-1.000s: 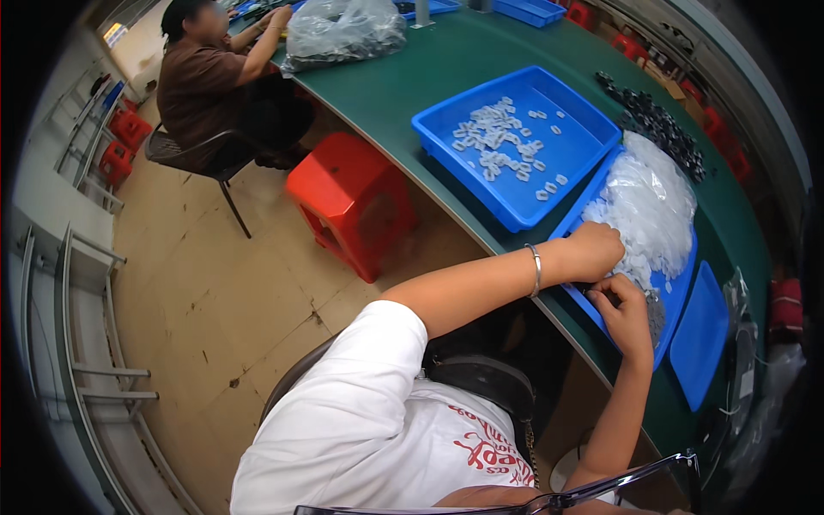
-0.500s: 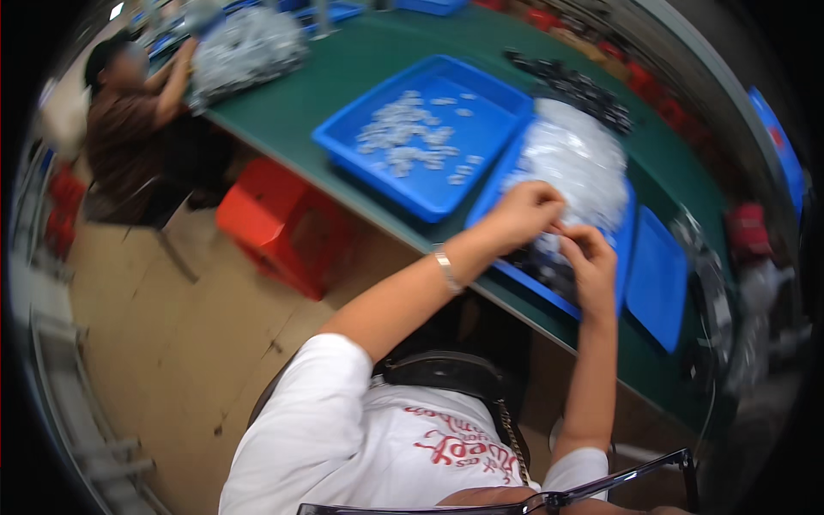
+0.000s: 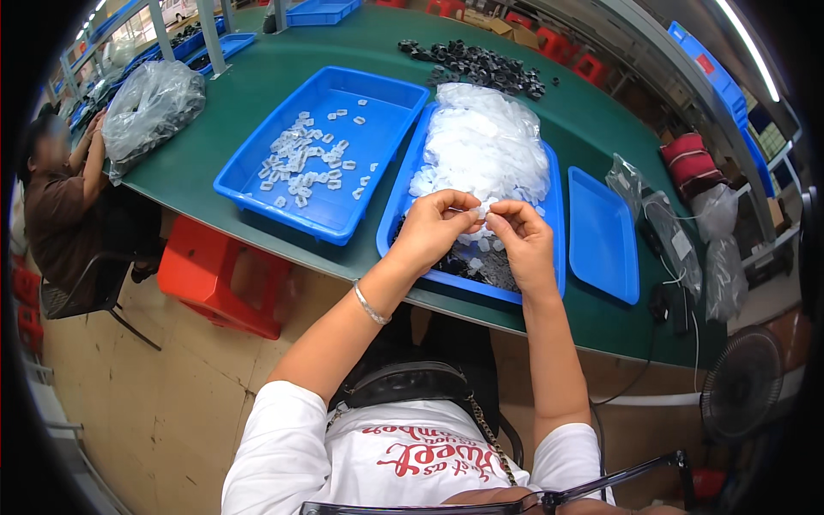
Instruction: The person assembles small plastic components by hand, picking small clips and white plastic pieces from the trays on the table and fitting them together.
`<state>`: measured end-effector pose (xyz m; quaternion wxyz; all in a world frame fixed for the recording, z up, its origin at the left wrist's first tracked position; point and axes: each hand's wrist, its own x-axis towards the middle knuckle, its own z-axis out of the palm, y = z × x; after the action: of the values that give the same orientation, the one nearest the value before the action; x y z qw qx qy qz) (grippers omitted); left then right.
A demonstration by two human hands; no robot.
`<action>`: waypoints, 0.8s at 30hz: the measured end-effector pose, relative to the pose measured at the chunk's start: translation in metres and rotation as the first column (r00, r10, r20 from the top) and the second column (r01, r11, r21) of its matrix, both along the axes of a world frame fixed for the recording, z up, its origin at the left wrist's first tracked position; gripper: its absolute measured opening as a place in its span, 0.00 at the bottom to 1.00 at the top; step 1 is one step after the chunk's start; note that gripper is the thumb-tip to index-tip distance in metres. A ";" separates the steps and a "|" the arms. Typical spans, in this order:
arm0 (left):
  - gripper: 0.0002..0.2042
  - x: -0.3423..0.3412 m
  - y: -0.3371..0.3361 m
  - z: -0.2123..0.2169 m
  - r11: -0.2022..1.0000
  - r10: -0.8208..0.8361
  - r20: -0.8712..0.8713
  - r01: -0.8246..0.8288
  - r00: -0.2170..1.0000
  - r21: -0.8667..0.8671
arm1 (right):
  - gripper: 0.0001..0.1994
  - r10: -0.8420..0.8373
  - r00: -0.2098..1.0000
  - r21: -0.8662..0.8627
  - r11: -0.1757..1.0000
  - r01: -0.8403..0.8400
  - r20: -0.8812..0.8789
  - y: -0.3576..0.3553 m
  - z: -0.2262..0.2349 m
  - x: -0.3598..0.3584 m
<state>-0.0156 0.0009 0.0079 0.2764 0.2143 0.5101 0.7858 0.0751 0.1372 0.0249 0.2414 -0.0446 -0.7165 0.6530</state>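
Observation:
Both hands meet over the near part of a blue tray [image 3: 556,257]. My left hand [image 3: 432,228] pinches a small translucent white plastic piece [image 3: 481,211] between thumb and fingertips. From the other side, my right hand [image 3: 527,244] grips the same piece, its fingertips almost touching the left's. The fingers cover much of it. Behind the hands, a large clear plastic bag [image 3: 485,129] full of similar white pieces lies in the tray, some spilling at its mouth. Small black parts [image 3: 459,260] lie beneath at the tray's near end.
To the left, a second blue tray [image 3: 369,99] holds scattered white pieces [image 3: 305,159]. A shallow blue tray [image 3: 602,240] lies at the right. Black parts [image 3: 481,64] are heaped farther back on the green table [image 3: 257,103]. A co-worker [image 3: 64,197] sits at the left near a red stool [image 3: 206,266].
The view has turned, so the table and trays appear farther left. My hands stay close together over the tray, and the small piece between them now shows clearly.

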 end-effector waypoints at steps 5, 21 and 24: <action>0.12 -0.001 -0.002 0.002 1.000 -0.007 0.039 0.007 0.999 -0.004 | 0.06 -0.117 0.992 0.186 0.975 0.124 -0.046 -0.002 -0.006 -0.003; 0.09 0.000 -0.001 -0.003 0.987 0.100 0.061 -0.107 0.993 0.122 | 0.09 -0.162 0.902 0.714 0.561 0.418 -0.400 -0.018 -0.001 -0.007; 0.09 0.000 -0.002 -0.003 0.988 0.097 0.029 -0.100 0.995 0.116 | 0.09 -0.171 0.916 0.677 0.626 0.386 -0.363 -0.015 -0.001 -0.007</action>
<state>-0.0154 -0.0007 0.0050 0.2302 0.1954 0.4698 0.8295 0.0679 0.1222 0.0236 0.4306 0.0327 -0.8631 0.2618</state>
